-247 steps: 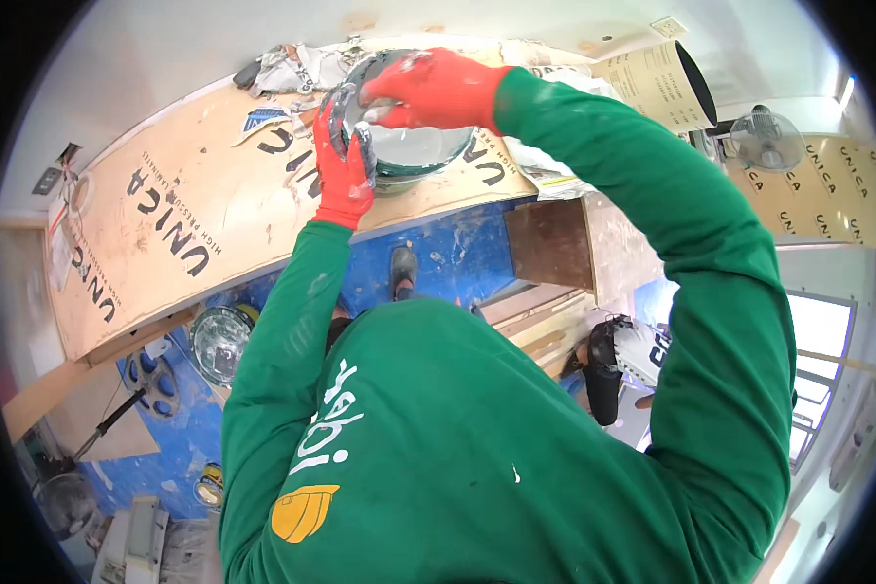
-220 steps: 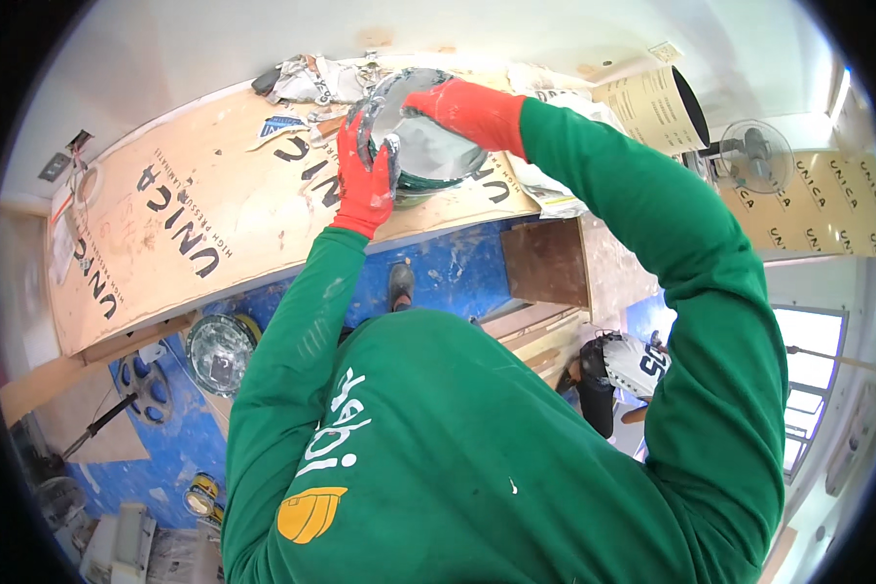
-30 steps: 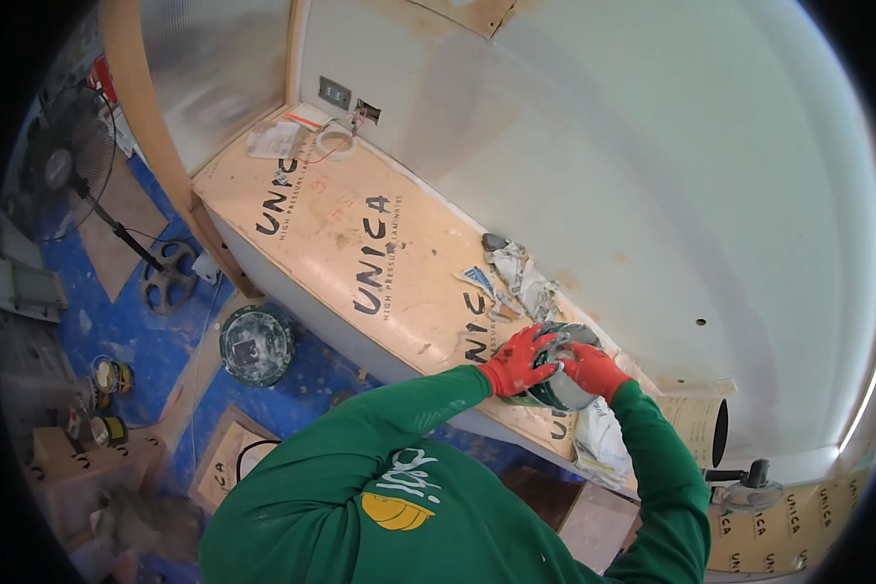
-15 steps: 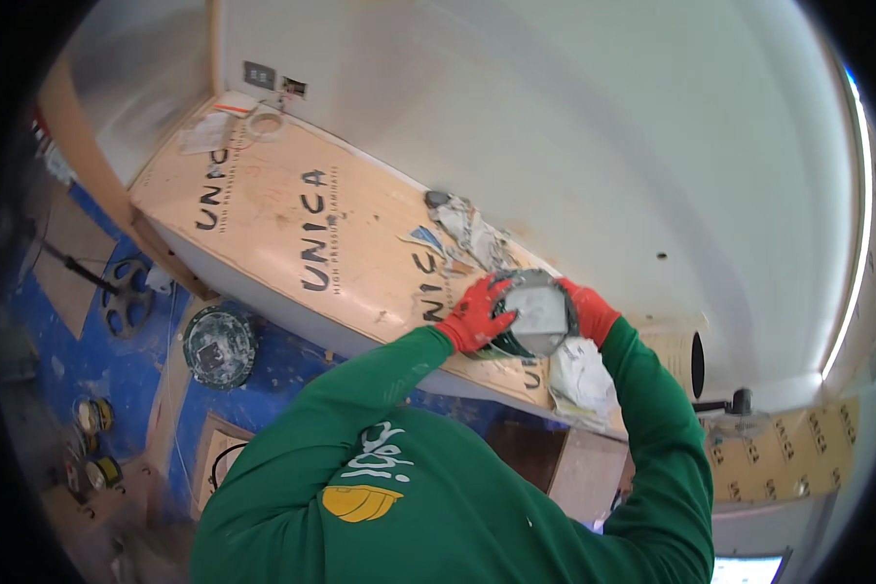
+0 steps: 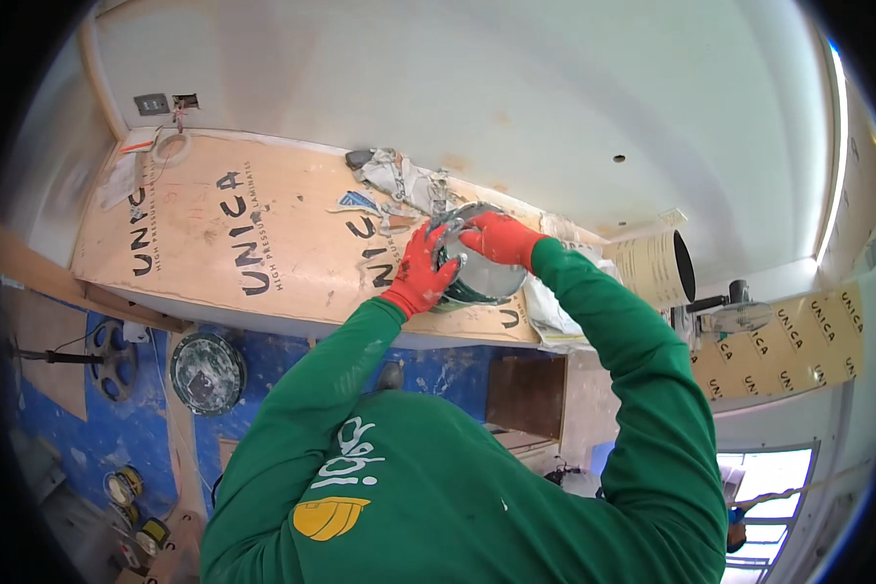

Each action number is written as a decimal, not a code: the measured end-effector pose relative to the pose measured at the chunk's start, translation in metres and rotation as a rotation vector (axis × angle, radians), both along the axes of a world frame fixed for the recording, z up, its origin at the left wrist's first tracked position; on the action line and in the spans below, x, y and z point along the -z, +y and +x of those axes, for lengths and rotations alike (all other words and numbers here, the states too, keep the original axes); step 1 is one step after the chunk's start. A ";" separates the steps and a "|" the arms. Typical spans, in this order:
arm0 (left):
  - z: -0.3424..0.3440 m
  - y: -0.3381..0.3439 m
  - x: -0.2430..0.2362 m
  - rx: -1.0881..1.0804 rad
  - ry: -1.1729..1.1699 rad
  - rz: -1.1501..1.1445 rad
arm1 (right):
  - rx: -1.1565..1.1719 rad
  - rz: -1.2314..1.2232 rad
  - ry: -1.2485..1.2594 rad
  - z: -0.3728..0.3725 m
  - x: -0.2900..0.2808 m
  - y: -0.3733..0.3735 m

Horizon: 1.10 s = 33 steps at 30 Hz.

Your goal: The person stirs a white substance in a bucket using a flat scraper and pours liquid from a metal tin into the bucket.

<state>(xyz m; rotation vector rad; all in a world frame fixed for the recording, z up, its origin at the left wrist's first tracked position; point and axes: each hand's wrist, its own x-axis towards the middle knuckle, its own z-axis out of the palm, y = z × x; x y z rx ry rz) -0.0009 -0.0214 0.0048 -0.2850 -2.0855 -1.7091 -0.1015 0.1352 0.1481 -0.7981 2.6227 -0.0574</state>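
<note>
A dark green bucket with a pale, smeared inside stands on the board-covered bench. My left hand, in a red glove stained dark at the fingers, grips the bucket's left rim and side. My right hand, also red-gloved, reaches over the top rim with curled fingers beside the left one; what they hold is hidden. Crumpled dirty paper and torn scraps lie just behind the bucket, and a pale bag lies at its right.
A cardboard tube and a fan sit to the right. A round tub and fan stand are on the blue-covered floor. A tape roll lies at the bench's left. A partly hidden person appears lower right.
The view has swung, bringing the bench level. My right hand has shifted from the bucket's right side, half a second ago, onto its top rim near my left hand, which still grips the bucket.
</note>
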 end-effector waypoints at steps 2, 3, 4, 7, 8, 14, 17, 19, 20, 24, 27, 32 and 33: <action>-0.004 -0.002 0.005 -0.016 0.030 0.000 | 0.037 0.030 -0.054 0.008 -0.016 -0.014; -0.003 -0.003 0.000 -0.003 0.050 0.003 | 0.053 0.050 -0.061 0.010 -0.022 -0.018; -0.002 -0.002 -0.003 -0.005 0.042 0.019 | 0.070 0.070 -0.068 0.010 -0.025 -0.017; -0.001 -0.001 -0.006 -0.019 0.037 0.043 | 0.271 -0.060 -0.280 0.006 -0.023 -0.003; 0.001 -0.001 -0.005 -0.004 0.015 0.029 | 0.321 -0.104 -0.335 0.007 -0.022 0.001; 0.001 0.004 -0.003 0.014 -0.022 -0.003 | 0.344 -0.473 -0.388 0.009 -0.032 0.031; -0.007 0.005 0.016 -0.015 0.042 0.073 | 0.296 -0.333 -0.123 0.025 -0.065 0.010; -0.010 0.006 0.020 -0.007 0.021 0.048 | 0.101 -0.187 0.097 0.031 -0.056 0.008; -0.010 0.007 0.022 -0.001 0.011 0.036 | 0.011 -0.123 0.147 0.031 -0.044 0.009; -0.016 0.004 0.024 0.093 0.054 0.081 | -0.043 0.031 0.034 0.023 -0.017 -0.008; -0.017 0.004 0.028 0.110 0.029 0.206 | 0.069 0.084 0.015 0.013 -0.019 -0.021; -0.010 -0.001 0.020 0.060 0.085 -0.042 | 0.075 0.116 -0.147 0.014 -0.031 -0.023; -0.008 -0.002 0.016 0.071 0.082 -0.023 | 0.082 0.104 -0.193 0.012 -0.028 -0.024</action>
